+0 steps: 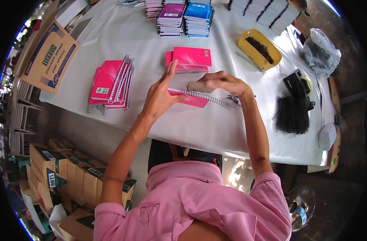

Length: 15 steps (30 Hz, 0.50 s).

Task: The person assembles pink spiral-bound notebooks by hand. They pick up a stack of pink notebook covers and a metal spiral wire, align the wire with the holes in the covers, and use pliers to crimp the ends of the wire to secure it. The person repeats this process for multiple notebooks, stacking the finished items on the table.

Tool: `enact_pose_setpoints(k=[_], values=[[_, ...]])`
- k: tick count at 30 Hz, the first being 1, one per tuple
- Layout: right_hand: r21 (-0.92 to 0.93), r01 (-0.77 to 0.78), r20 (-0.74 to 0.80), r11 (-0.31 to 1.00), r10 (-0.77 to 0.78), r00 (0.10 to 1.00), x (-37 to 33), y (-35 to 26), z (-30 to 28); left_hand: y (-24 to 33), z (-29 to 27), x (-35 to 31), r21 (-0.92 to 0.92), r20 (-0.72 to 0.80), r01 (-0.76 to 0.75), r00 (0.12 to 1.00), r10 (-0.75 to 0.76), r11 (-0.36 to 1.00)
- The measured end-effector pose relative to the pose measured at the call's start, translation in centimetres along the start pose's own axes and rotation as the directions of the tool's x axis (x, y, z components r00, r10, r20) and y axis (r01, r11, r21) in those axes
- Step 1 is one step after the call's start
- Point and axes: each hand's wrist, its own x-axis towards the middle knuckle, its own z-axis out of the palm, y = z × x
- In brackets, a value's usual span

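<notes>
Near the table's front edge, a small pink notebook (194, 101) stands tilted with its punched edge up. My left hand (159, 95) grips its left end, the thumb pressed on the cover and the fingers raised behind. A metal spiral coil (217, 101) runs along the top edge and sticks out past the right end. My right hand (227, 83) is closed on a pale, smooth, blurred piece (197, 86), held against the coil; its kind is not clear. Cutting pliers (234, 99) lie beside my right wrist. Just behind stand stacked pink notebooks (191, 57).
Coiled pink notebooks (109, 82) lie at left by a carton (49, 58). Purple (171, 18) and blue notebooks (198, 18) are stacked at the back. At right are a yellow tub (263, 52), a tape dispenser (298, 84), black coils (292, 114) and a plastic bag (320, 52).
</notes>
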Motion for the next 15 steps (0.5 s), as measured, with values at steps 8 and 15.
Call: enact_pose_setpoints(k=[8,15], values=[[0.551,0.052,-0.027,0.833,-0.044,0.999,-0.2,1.4,0.7,-2.1,2.4,-1.7,-0.591,-0.002,0.187,0.972,-0.234,0.785],[0.450,0.071,-0.030,0.890,-0.065,0.997,-0.4,-0.4,1.3,-2.4,2.5,-1.6,-0.653,0.046,0.184,0.978,-0.204,0.735]])
